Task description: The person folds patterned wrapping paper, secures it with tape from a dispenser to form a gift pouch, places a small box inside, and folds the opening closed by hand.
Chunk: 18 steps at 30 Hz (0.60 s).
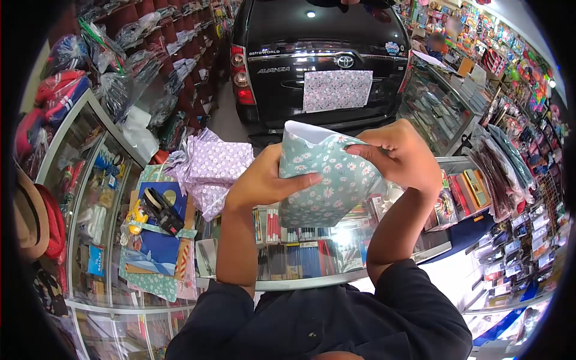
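Observation:
Between my hands, above the glass counter, is a pale green paper bag (pixel 327 174) printed with white daisies. Its white inner side shows along the curved upper edge. My left hand (pixel 264 180) grips its left side, thumb lying across the front and fingers hidden behind. At the upper right corner, my right hand (pixel 402 153) pinches the paper between thumb and bent fingers. Left of my left hand lies a pile of lilac flower-printed paper bags (pixel 219 159). A black tape dispenser (pixel 162 210) rests on papers and a blue sheet (pixel 159 249) further left.
Pens and stationery show through the glass counter (pixel 324 279) below my hands. A black car (pixel 324 54) with flower-printed paper over its plate stands beyond it. A yellow toy (pixel 137 217) lies by the dispenser. Boxes (pixel 468 189) stand at right; another person (pixel 437 45) is at far right.

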Tool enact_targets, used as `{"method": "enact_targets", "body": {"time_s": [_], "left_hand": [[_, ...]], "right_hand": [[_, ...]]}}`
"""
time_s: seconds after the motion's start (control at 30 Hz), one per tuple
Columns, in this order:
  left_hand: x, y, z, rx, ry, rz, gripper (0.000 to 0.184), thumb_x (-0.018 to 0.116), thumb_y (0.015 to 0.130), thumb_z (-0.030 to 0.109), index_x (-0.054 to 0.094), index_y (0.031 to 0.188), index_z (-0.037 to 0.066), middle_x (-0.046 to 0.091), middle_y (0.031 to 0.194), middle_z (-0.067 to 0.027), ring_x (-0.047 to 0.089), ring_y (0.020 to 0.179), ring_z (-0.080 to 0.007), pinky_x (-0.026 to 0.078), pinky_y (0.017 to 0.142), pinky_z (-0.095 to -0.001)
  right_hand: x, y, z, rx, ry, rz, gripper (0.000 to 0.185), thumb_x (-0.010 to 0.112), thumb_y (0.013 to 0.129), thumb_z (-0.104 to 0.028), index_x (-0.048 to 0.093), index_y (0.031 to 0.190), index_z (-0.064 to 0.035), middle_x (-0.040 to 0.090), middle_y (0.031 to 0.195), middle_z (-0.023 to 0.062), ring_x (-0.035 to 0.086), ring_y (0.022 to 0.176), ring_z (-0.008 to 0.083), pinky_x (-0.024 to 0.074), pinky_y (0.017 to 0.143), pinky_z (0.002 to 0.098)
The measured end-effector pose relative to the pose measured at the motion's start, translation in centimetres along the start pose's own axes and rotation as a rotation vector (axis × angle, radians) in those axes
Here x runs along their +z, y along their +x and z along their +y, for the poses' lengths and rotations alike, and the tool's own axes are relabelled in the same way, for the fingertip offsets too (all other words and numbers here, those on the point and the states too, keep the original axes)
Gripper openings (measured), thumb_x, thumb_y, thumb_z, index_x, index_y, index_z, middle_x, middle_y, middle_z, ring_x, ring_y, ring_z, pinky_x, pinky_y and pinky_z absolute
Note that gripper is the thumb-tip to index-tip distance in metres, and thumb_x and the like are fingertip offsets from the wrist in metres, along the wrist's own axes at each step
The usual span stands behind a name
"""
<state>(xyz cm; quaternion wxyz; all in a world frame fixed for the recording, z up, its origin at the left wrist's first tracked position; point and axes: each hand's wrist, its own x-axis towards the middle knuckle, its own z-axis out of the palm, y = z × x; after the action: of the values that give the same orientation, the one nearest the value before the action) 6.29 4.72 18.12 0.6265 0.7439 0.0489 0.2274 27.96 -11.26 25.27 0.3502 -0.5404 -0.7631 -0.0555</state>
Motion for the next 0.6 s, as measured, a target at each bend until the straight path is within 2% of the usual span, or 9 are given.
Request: {"method": "enact_targets", "body": {"time_s": [0.03, 0.17, 0.3, 0.4, 0.43, 0.47, 0.53, 0.6], "left_hand": [[0.2, 0.0, 0.1, -0.010, 0.054, 0.033, 0.033, 0.083, 0.093, 0.019, 0.073, 0.117, -0.001, 0.076, 0.100, -0.0040, 0.068, 0.095, -0.0110, 0.054, 0.088, -0.0310], [-0.9, 0.4, -1.0, -0.008, 0.197, -0.038, 0.040, 0.079, 0.097, 0.030, 0.071, 0.119, -0.003, 0.077, 0.100, -0.0075, 0.067, 0.092, -0.0114, 0.053, 0.083, -0.0320], [-1.6, 0.4, -2.0, 0.041, 0.224, -0.052, 0.043, 0.082, 0.094, 0.030, 0.071, 0.120, -0.002, 0.077, 0.100, -0.0075, 0.068, 0.093, -0.0130, 0.054, 0.084, -0.0322], [-1.7, 0.6, -1.8, 0.232, 0.155, 0.047, 0.043, 0.084, 0.090, 0.029, 0.072, 0.117, -0.003, 0.078, 0.098, -0.0084, 0.070, 0.092, -0.0126, 0.055, 0.085, -0.0304], [-1.6, 0.7, -2.2, 0.282, 0.168, 0.092, 0.035, 0.082, 0.093, 0.026, 0.074, 0.110, -0.003, 0.078, 0.093, -0.0077, 0.069, 0.086, -0.0103, 0.055, 0.079, -0.0293], [-1.3, 0.7, -2.2, 0.280, 0.169, 0.093, 0.035, 0.082, 0.093, 0.026, 0.074, 0.110, -0.003, 0.078, 0.093, -0.0077, 0.069, 0.086, -0.0103, 0.055, 0.079, -0.0293], [-0.5, 0.7, -1.7, 0.251, 0.180, 0.228, 0.027, 0.079, 0.095, 0.022, 0.075, 0.104, -0.003, 0.077, 0.088, -0.0063, 0.067, 0.081, -0.0091, 0.054, 0.073, -0.0290], [-0.1, 0.8, -1.2, 0.268, 0.215, 0.234, 0.024, 0.076, 0.097, 0.020, 0.075, 0.100, -0.004, 0.077, 0.084, -0.0049, 0.066, 0.078, -0.0079, 0.053, 0.070, -0.0287]], "right_hand": [[0.1, 0.1, 0.4, 0.028, -0.017, -0.011, 0.019, 0.079, 0.089, -0.011, 0.068, 0.078, -0.0007, 0.053, 0.063, 0.0193, 0.052, 0.056, 0.0405, 0.0381, 0.050, 0.0403], [0.9, 0.0, 1.0, -0.001, 0.006, 0.017, 0.021, 0.079, 0.089, -0.010, 0.066, 0.076, -0.0003, 0.051, 0.061, 0.0193, 0.050, 0.056, 0.0408, 0.0376, 0.050, 0.0402], [1.6, -1.6, 1.0, 0.071, 0.076, 0.011, 0.021, 0.078, 0.089, -0.009, 0.065, 0.076, 0.0004, 0.052, 0.062, 0.0198, 0.048, 0.055, 0.0409, 0.0373, 0.049, 0.0401], [2.1, -2.1, 0.5, 0.130, 0.130, 0.046, 0.020, 0.077, 0.090, -0.008, 0.065, 0.076, 0.0008, 0.052, 0.062, 0.0201, 0.048, 0.055, 0.0413, 0.0371, 0.050, 0.0407], [2.3, -2.0, 0.3, 0.167, 0.168, 0.073, 0.020, 0.076, 0.091, -0.008, 0.065, 0.076, 0.0009, 0.052, 0.062, 0.0202, 0.047, 0.055, 0.0416, 0.0370, 0.050, 0.0412], [2.4, -2.0, 0.5, 0.168, 0.170, 0.073, 0.020, 0.076, 0.091, -0.008, 0.065, 0.076, 0.0009, 0.052, 0.062, 0.0202, 0.047, 0.055, 0.0416, 0.0370, 0.050, 0.0412], [2.6, -1.8, 0.9, 0.153, 0.129, 0.064, 0.020, 0.075, 0.092, -0.007, 0.065, 0.077, 0.0011, 0.053, 0.063, 0.0208, 0.050, 0.056, 0.0430, 0.0374, 0.050, 0.0420], [2.0, -1.5, 0.7, 0.150, 0.072, 0.032, 0.020, 0.074, 0.093, -0.008, 0.065, 0.078, 0.0013, 0.054, 0.063, 0.0214, 0.051, 0.057, 0.0437, 0.0382, 0.050, 0.0424]]}}
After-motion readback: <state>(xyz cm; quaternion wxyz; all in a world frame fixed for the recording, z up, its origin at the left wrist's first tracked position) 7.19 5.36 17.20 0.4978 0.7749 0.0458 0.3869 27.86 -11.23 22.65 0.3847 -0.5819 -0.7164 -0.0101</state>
